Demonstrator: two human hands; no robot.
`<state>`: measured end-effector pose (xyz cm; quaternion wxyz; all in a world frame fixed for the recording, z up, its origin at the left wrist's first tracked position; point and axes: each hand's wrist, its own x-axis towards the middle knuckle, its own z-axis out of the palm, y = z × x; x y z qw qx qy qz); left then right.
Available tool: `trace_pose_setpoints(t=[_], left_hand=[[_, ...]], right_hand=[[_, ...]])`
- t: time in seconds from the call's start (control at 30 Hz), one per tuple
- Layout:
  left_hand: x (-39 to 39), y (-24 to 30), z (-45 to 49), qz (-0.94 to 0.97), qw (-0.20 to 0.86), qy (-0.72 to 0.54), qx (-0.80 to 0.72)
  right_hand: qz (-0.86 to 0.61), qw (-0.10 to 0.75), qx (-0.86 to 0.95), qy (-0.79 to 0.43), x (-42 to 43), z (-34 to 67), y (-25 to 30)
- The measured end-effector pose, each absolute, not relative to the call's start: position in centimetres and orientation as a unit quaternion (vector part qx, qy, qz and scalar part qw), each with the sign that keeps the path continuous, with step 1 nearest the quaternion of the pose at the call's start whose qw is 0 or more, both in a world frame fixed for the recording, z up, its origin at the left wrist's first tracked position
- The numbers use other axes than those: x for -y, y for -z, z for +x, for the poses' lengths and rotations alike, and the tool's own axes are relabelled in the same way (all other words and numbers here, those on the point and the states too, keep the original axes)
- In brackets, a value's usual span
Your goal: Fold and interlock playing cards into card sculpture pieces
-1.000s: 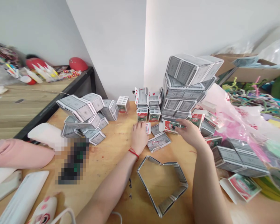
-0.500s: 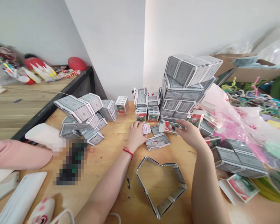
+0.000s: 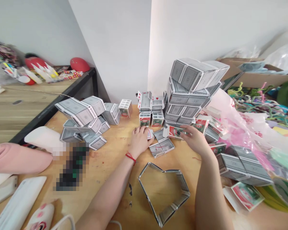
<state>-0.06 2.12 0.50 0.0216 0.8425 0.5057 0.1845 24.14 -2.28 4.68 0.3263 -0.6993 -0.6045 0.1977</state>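
My left hand point(image 3: 139, 140) is closed over a small white deck of cards point(image 3: 150, 134) with red and blue print, low over the table. My right hand point(image 3: 194, 137) closes its fingers on the right end of a red-and-green playing card box point(image 3: 174, 131), whose white flap points left. Something dark shows at those fingertips; I cannot tell what it is. Between the hands lies a folded piece made of grey-backed cards point(image 3: 162, 147), with red thread on it. Nearer me stands a heart-shaped ring of joined cards point(image 3: 146, 188).
A tall stack of card-built blocks point(image 3: 189, 92) rises behind my right hand, and a lower pile point(image 3: 84, 111) is at the left. Card boxes point(image 3: 144, 118) stand at the back. Pink plastic wrap point(image 3: 232, 118) and an open card box point(image 3: 248, 196) lie right.
My left hand has shifted slightly, covering more of the deck. My right hand keeps about the same place on the card box. The whole view has moved a little.
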Motion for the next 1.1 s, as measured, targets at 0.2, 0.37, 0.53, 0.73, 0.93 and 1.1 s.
trace_pose_setpoints(t=[0.2, 0.37, 0.53, 0.73, 0.93, 1.1], left_hand=[[-2.2, -0.5, 0.0, 0.847, 0.003, -0.173, -0.502], [-2.3, -0.2, -0.3, 0.838, 0.033, -0.203, -0.505], [-2.4, 0.0, -0.6, 0.825, 0.069, -0.261, -0.497], [-1.8, -1.8, -0.9, 0.772, 0.084, -0.389, -0.496], [1.1, -3.9, -4.8, 0.754, 0.092, -0.393, -0.518], [5.1, -3.2, -9.8, 0.756, 0.094, -0.35, -0.545]], right_hand=[[-0.671, 0.385, 0.59, -0.233, 2.8, 24.1, -6.2], [-0.606, 0.468, 0.569, -0.299, 3.7, 23.5, -7.3], [-0.582, 0.374, 0.621, -0.368, 4.3, 21.3, -4.4], [-0.577, 0.345, 0.659, -0.337, 5.0, 18.8, -1.2], [-0.576, 0.412, 0.61, -0.354, 5.7, 18.4, -0.1], [-0.582, 0.471, 0.558, -0.356, 6.0, 18.5, 1.3]])
